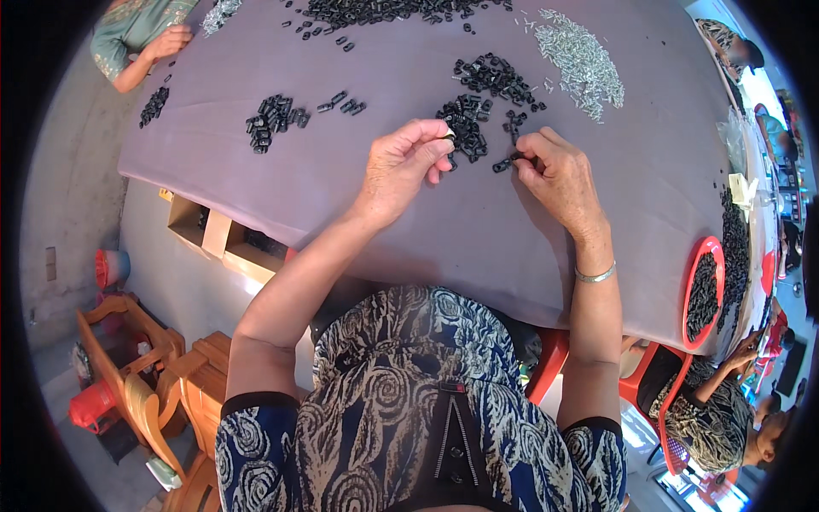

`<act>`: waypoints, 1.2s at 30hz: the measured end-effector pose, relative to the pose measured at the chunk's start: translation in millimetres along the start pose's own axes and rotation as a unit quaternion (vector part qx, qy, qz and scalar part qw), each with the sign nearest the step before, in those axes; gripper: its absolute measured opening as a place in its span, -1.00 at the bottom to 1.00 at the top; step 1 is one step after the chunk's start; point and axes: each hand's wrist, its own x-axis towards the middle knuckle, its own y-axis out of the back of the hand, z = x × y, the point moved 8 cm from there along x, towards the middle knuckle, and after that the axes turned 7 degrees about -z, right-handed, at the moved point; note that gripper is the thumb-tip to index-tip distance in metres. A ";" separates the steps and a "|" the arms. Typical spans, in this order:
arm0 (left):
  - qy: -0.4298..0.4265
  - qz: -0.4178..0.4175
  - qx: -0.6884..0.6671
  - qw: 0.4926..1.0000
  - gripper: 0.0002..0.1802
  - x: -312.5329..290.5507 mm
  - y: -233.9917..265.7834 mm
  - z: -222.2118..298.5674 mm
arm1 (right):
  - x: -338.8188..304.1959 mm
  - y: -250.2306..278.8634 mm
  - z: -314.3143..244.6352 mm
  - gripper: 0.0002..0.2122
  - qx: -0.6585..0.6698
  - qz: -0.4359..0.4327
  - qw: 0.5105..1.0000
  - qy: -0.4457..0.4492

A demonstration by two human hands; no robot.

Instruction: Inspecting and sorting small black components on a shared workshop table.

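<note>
Over the grey-covered table [341, 196], my left hand [401, 166] is closed in a pinch. A small pale and dark bit shows at its fingertips, too small to name. My right hand [556, 179] has its thumb and fingers pinched on a small black plastic part [502, 165], held just above or against the cloth. Between the hands lies a loose pile of black plastic parts [465, 128], with a second black pile [495, 77] just beyond it. Farther right is a heap of small shiny silvery pieces [582, 66].
More black parts [273, 119] lie to the left, and a large spread [367, 10] at the far edge. A red basket [703, 293] of black parts stands at the right edge. Another person's hand [173, 40] is at far left. Wooden chairs [188, 384] stand lower left.
</note>
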 end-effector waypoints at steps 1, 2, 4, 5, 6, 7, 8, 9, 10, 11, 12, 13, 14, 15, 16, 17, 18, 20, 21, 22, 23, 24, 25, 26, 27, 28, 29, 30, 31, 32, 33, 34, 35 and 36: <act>-0.002 0.001 -0.002 1.000 -0.88 0.1 -0.1 0.3 | 0.0 0.0 -1.0 -0.91 0.000 0.000 1.000 0.000; -0.002 0.001 -0.002 1.000 -0.88 -0.1 -0.2 0.2 | -0.4 0.2 -2.9 -0.90 -0.016 0.001 1.000 0.004; -0.005 0.003 0.006 1.000 -0.89 -0.2 0.3 0.3 | 0.2 -1.0 -4.2 -0.90 -0.033 0.003 0.999 0.008; -0.005 0.002 0.005 1.000 -0.89 -0.3 -0.1 0.3 | 0.1 -3.3 -4.8 -0.89 -0.044 0.005 0.999 0.020; -0.004 0.002 0.007 1.000 -0.89 -0.3 -0.5 0.8 | -0.3 -5.0 -6.2 -0.89 -0.056 0.007 0.998 0.032; -0.003 0.001 0.010 1.000 -0.89 -0.4 -0.9 0.9 | -0.4 -6.4 -6.8 -0.89 -0.056 0.007 0.998 0.032; -0.003 0.002 0.010 1.000 -0.89 -0.5 -0.8 1.1 | 0.1 -6.9 -11.2 -0.90 -0.075 0.016 0.996 0.047; -0.003 0.004 0.013 1.000 -0.89 -0.6 -0.8 1.2 | 0.5 -7.3 -15.9 -0.91 -0.095 0.025 0.993 0.063; -0.003 0.006 0.017 1.000 -0.89 -0.8 -0.7 1.2 | 1.1 -8.6 -18.0 -0.91 -0.094 0.026 0.993 0.064; -0.004 0.006 0.017 1.000 -0.89 -0.6 -0.6 0.4 | 1.9 -10.5 -19.4 -0.91 -0.109 0.023 0.992 0.057; -0.008 0.003 0.019 1.000 -0.89 -0.5 -0.7 -0.5 | 2.9 -12.0 -20.0 -0.92 -0.123 0.019 0.991 0.051; -0.012 0.001 0.020 1.000 -0.89 -0.3 -0.8 -0.5 | 4.6 -13.0 -20.1 -0.92 -0.123 0.020 0.991 0.051; -0.012 0.000 0.020 1.000 -0.89 -0.3 -1.2 -0.2 | 6.1 -13.8 -17.4 -0.93 -0.133 0.021 0.990 0.038; -0.007 -0.001 0.023 1.000 -0.89 -0.2 -1.5 -0.2 | 7.3 -14.1 -14.5 -0.94 -0.143 0.023 0.989 0.025; -0.003 -0.003 0.027 1.000 -0.88 -0.2 -1.9 -0.5 | 7.9 -13.6 -12.9 -0.94 -0.144 0.023 0.989 0.024; -0.003 -0.002 0.026 1.000 -0.88 -0.5 -2.0 -0.1 | 8.6 -10.9 -8.9 -0.93 -0.098 0.029 0.995 0.019; -0.004 -0.003 0.031 1.000 -0.88 -0.9 -2.2 0.4 | 8.5 -8.3 -4.8 -0.93 -0.051 0.036 0.998 0.015; -0.005 -0.003 0.035 0.999 -0.87 -0.9 -2.3 0.2 | 4.6 -3.7 2.9 -0.92 -0.003 0.047 0.999 -0.002; -0.004 -0.005 0.034 0.999 -0.87 -0.6 -2.6 -0.5 | 2.7 -1.3 8.5 -0.91 0.045 0.059 0.997 -0.018; -0.002 -0.007 0.033 0.999 -0.87 -0.3 -2.7 -1.0 | 2.3 -1.5 10.4 -0.91 0.045 0.059 0.997 -0.019; -0.002 -0.008 0.032 0.999 -0.87 -0.5 -2.8 -1.4 | 1.7 -3.6 17.8 -0.91 0.109 0.056 0.992 -0.041; -0.001 -0.009 0.031 0.999 -0.86 -0.7 -2.9 -1.2 | 1.3 -6.1 23.8 -0.90 0.173 0.052 0.982 -0.063; -0.001 -0.009 0.029 1.000 -0.86 -1.1 -3.0 -0.8 | 2.1 -6.6 22.8 -0.90 0.173 0.052 0.982 -0.064; -0.002 -0.008 0.029 1.000 -0.86 -1.4 -3.0 -0.6 | 4.5 -11.0 23.8 -0.91 0.308 0.049 0.948 -0.065; 0.003 -0.014 0.041 0.999 -0.86 -1.9 -4.4 -0.8 | 6.5 -16.6 23.4 -0.92 0.438 0.044 0.896 -0.066; 0.007 -0.019 0.053 0.998 -0.86 -2.6 -5.8 -1.2 | 7.2 -18.4 20.2 -0.92 0.438 0.043 0.896 -0.065; 0.007 -0.018 0.053 0.998 -0.86 -3.8 -6.4 -1.5 | 7.3 -23.6 14.9 -0.92 0.468 0.024 0.881 -0.061; 0.009 -0.027 0.051 0.998 -0.86 -5.2 -9.4 -2.5 | 7.3 -28.7 10.0 -0.92 0.497 0.005 0.866 -0.058; 0.011 -0.036 0.050 0.998 -0.86 -6.5 -12.1 -3.5 | 7.1 -30.9 7.2 -0.92 0.497 0.003 0.866 -0.057; 0.011 -0.035 0.049 0.998 -0.86 -7.8 -13.5 -4.0 | 6.1 -34.3 3.9 -0.92 0.502 -0.010 0.863 -0.056; 0.014 -0.045 0.037 0.998 -0.86 -8.8 -16.6 -5.3 | 5.2 -37.0 1.3 -0.92 0.507 -0.023 0.860 -0.056; 0.017 -0.055 0.025 0.998 -0.86 -9.9 -19.4 -6.3 | 4.4 -37.4 0.4 -0.92 0.507 -0.024 0.860 -0.056; 0.017 -0.054 0.025 0.998 -0.86 -10.6 -20.0 -6.1 | 4.5 -37.1 -1.5 -0.92 0.496 -0.027 0.866 -0.048; 0.017 -0.060 0.033 0.998 -0.86 -11.2 -21.6 -5.7 | 4.6 -36.7 -3.3 -0.91 0.485 -0.031 0.873 -0.040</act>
